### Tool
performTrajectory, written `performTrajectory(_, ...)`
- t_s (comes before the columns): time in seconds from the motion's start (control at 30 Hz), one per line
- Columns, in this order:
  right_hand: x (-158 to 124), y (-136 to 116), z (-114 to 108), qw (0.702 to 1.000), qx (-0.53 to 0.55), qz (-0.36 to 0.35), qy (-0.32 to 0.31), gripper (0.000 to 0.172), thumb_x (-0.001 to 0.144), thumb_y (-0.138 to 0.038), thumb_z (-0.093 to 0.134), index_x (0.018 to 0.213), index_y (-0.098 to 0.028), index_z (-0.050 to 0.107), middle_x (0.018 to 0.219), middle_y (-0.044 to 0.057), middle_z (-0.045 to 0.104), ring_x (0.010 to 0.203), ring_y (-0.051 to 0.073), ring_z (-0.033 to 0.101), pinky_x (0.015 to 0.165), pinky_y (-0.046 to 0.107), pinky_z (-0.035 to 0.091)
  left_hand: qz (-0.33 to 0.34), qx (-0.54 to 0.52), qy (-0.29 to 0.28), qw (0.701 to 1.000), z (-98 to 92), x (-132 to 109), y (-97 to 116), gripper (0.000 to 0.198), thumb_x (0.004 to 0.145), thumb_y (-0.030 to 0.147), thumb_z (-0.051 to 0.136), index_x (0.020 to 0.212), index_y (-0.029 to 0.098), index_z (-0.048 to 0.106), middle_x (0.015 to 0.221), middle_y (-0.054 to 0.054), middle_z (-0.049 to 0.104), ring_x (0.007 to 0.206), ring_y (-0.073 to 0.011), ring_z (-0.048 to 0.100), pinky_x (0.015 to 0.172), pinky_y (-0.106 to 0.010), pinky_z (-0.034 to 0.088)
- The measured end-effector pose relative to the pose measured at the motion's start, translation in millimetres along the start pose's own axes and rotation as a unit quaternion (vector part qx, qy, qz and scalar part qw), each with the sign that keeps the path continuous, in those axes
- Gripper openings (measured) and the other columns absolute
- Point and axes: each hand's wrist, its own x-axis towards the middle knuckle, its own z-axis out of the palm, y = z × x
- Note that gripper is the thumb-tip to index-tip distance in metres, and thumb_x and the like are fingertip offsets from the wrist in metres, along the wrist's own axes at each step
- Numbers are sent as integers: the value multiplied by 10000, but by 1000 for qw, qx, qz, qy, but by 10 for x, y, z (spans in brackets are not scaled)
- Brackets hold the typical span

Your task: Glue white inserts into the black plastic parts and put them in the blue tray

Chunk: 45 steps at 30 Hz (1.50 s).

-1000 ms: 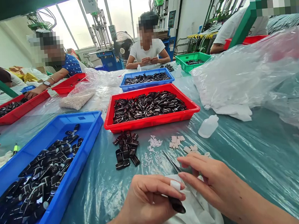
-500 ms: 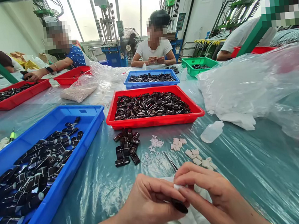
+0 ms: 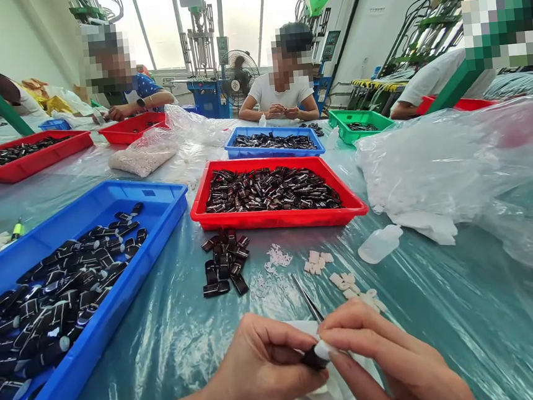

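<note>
just before my right hand [image 3: 391, 348], my left hand [image 3: 261, 363] pinches a black piece [image 3: 312, 359]. my right pinches a white piece [image 3: 323, 349] at its end; i should keep them aligned.

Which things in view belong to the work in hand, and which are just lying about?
Likely part of the work:
black piece, in the left hand
white piece, pinched by the right hand at the black piece's end
loose black pieces
pale pieces
pointed metal tool

Apparently incidental:
plastic bag, far right
fan in the background
</note>
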Motion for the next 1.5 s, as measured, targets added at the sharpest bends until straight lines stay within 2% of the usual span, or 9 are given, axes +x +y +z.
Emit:
performTrajectory(0.3,-11,82,46,998,-37,-39,20,322,777,-11,527,1032,-207,513,879,49,574,823,159,584,690,258,531,16,5,7,1000,-29,6,-33,121,648,164,724,766,139,726,680,-12,603,661,-108,532,649,-212,410)
performTrajectory(0.5,-13,102,40,993,-85,-85,-10,264,754,15,539,929,-182,523,884,50,519,769,131,565,638,225,523,-7,22,-9,1000,-1,-21,31,177,649,214,736,788,106,729,682,-29,604,629,-99,510,611,-204,382)
performTrajectory(0.93,-27,112,43,995,-83,-51,-9,189,774,-33,547,863,-199,569,878,32,557,778,130,598,651,213,523,6,55,7,998,0,7,22,114,672,205,704,721,103,719,602,6,528,564,-67,429,532,-183,325)
performTrajectory(1.0,2,142,-2,989,-132,-52,44,218,771,-75,572,943,-209,574,946,49,560,856,159,587,722,257,510,-4,49,30,998,-3,6,37,74,634,164,723,685,111,712,613,4,565,573,-70,461,538,-175,345)
performTrajectory(1.1,119,256,-139,944,-174,-51,275,425,739,-171,634,1136,-256,504,1124,74,502,1066,232,497,866,372,437,-21,33,69,997,-6,-3,60,109,589,137,746,694,130,720,705,-26,659,631,-100,553,590,-185,408)
performTrajectory(1.2,263,463,-342,894,-177,68,407,719,644,-352,711,1269,-247,369,1301,112,401,1197,302,397,922,457,382,-41,30,87,995,1,-13,88,170,554,164,773,716,133,731,709,-42,687,633,-116,598,596,-187,431)
performTrajectory(1.27,325,651,-468,877,-207,144,409,825,576,-453,723,1271,-216,345,1309,142,403,1177,341,412,898,505,389,-55,32,90,994,11,-18,110,198,537,176,782,724,130,736,675,-42,690,617,-114,607,584,-179,429)
performTrajectory(1.4,352,1067,-608,882,-204,227,360,836,519,-483,734,1208,-158,388,1270,183,450,1177,381,419,909,528,384,-71,21,72,995,23,-21,142,225,525,172,783,740,122,739,666,-54,701,615,-109,616,581,-165,427)
performTrajectory(1.5,350,1246,-633,910,-174,228,300,597,585,-530,658,1028,-155,519,994,134,639,905,311,617,744,445,509,-77,13,54,995,23,-16,142,220,506,164,788,714,115,737,622,-46,688,583,-103,609,555,-159,417)
